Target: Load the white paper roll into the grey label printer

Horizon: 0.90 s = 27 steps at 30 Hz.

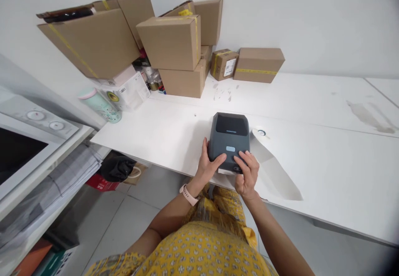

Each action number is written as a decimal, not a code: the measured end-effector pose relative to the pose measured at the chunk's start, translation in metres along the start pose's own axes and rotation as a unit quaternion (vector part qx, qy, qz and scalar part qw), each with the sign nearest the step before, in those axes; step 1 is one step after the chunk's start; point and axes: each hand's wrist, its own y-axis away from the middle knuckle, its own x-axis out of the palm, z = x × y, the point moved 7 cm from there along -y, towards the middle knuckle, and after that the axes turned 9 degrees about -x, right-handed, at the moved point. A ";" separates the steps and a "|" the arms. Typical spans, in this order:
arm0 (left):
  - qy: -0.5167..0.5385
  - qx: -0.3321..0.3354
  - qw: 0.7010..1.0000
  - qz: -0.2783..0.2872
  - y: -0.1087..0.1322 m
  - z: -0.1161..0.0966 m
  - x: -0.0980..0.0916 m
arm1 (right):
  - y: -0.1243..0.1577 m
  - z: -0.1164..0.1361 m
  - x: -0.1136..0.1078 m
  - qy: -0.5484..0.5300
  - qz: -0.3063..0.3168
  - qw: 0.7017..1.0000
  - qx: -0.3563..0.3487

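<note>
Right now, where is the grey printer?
In the head view the printer sits mid-frame at the near edge of the table, gripped by the left hand and right hand, small roll to its right.

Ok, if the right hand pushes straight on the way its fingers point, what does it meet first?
The printer: the right hand lies on its front edge, fingers pointing away and slightly left. Beyond it is white table, then probably the cardboard boxes by the wall; depth is unclear.

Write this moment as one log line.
left hand: grips printer | right hand: fingers on printer front | printer: white table edge
</note>
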 end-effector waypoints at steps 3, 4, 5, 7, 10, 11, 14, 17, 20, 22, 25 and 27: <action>-0.015 0.000 1.000 -0.005 -0.003 0.001 0.000 | 0.005 -0.002 0.005 0.011 -0.006 1.000 0.013; -0.014 0.002 1.000 -0.004 -0.003 0.002 0.001 | 0.007 -0.002 0.006 0.016 -0.009 1.000 0.020; -0.012 0.006 1.000 -0.004 -0.003 0.002 0.001 | 0.009 -0.003 0.008 0.021 -0.017 0.999 0.027; -0.010 0.016 1.000 -0.006 -0.002 0.002 0.001 | 0.012 -0.004 0.009 0.022 -0.042 0.998 0.036; -0.003 0.025 1.000 -0.010 -0.003 0.000 0.000 | 0.014 -0.006 0.009 0.015 -0.058 0.998 0.034; -0.002 0.024 1.000 -0.007 -0.004 -0.001 0.000 | 0.014 -0.006 0.010 0.015 -0.049 0.998 0.029; 0.000 0.015 1.000 0.004 0.001 0.003 -0.005 | 0.013 -0.006 0.007 0.018 -0.030 0.999 0.012; -0.012 0.006 0.999 -0.050 0.024 0.015 -0.018 | 0.015 -0.006 -0.003 0.025 -0.064 0.998 0.016; -0.022 -0.053 0.994 -0.090 0.053 0.032 -0.022 | 0.014 -0.002 -0.007 0.053 -0.075 0.996 0.015; 0.003 -0.089 0.995 -0.044 0.064 0.038 -0.010 | 0.012 0.000 -0.005 0.062 -0.062 0.996 0.009; 0.072 -0.108 0.991 0.043 0.065 0.033 0.012 | 0.010 0.001 -0.002 0.051 -0.043 0.998 0.012; 0.104 -0.111 0.986 0.061 0.059 0.030 0.021 | 0.009 0.000 -0.002 0.044 -0.039 0.998 0.018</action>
